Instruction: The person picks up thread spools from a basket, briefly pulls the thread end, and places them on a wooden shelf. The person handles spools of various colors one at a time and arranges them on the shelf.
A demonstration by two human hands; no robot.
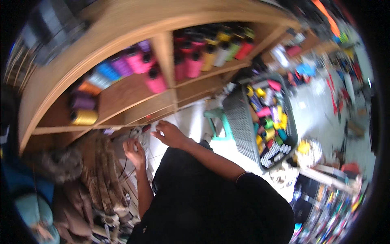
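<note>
My left hand (135, 152) is raised in front of my body, below the edge of a wooden shelf unit. Its fingers are loosely bent and apart, and I see nothing in them. Close by to the right, my right hand (169, 135) reaches across my body, thumb and fingers curved with a gap between them. It holds no thing that I can make out, though motion blurs the fingertips. The two hands do not touch each other. Thread cones (156, 80) in pink, purple, blue, orange and yellow stand on the shelf (118, 94) above them.
A grey plastic basket (239, 106) full of colourful thread cones stands to the right, beside a green stool (221, 122). Brown furry fabric (101, 173) hangs at the left. Bundles and loose goods cover the floor (315, 107) at the far right.
</note>
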